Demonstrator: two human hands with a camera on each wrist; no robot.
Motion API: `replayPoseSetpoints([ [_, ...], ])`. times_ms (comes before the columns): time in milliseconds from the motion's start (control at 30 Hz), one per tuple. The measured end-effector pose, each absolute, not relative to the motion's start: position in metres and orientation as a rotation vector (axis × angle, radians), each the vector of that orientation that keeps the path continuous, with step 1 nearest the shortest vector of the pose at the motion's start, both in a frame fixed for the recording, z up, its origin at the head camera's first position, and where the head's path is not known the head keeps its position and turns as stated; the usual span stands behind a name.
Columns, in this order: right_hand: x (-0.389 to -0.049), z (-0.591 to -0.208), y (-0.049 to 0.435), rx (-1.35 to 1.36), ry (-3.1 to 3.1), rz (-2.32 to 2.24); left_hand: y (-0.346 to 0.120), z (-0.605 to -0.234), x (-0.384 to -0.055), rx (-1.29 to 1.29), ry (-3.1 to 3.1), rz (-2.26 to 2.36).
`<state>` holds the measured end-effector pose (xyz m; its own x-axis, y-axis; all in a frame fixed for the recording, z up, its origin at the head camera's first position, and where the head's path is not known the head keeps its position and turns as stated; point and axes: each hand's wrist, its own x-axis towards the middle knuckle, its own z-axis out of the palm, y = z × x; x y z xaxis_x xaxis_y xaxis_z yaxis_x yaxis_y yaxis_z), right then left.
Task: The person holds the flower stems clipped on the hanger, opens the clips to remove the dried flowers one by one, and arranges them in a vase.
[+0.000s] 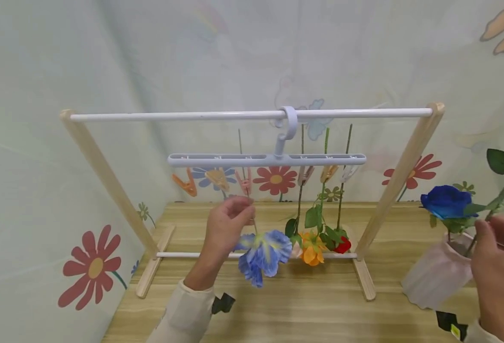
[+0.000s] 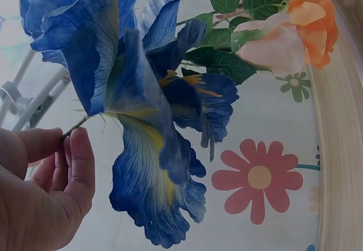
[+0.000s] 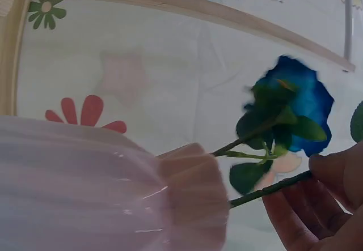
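A wood-grain table stood before a pale cloth backdrop printed with flowers. On it, a wooden stand carried a white rod, from which hung a grey-blue hanger with a row of clips. Three flowers, pale pink, orange and red, hung heads down at its right half.

The blue-violet flower was below the hanger's left half, its bloom just right of and below the left hand, which pinched its thin stem under the pink clip. At the far right, the right hand held a green stem between thumb and fingers, above a white vase holding a blue rose.

The bloom on the right hand's stem was cut off; its lower end was hidden inside the vase. Whether the pink clip gripped the blue-violet flower's stem could not be told.
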<state>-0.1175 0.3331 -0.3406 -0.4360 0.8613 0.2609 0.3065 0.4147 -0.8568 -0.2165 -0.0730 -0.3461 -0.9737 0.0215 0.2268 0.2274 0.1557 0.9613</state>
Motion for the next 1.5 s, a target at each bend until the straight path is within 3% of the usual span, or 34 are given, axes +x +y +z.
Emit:
replayPoseSetpoints([
  [633, -0.122, -0.365, 0.348, -0.739, -1.891, 0.960, -0.075, -0.347, -0.216, -0.212, -2.306, -1.923],
  [1033, -0.115, -0.334, 0.321, -0.982, -1.860, 0.906, -0.077, -0.347, -0.218, -0.212, -2.326, -1.934],
  [1500, -0.122, -0.328, 0.272, -0.427, -1.793, 0.840, -0.076, -0.345, -0.219, -0.241, -2.294, -1.947],
])
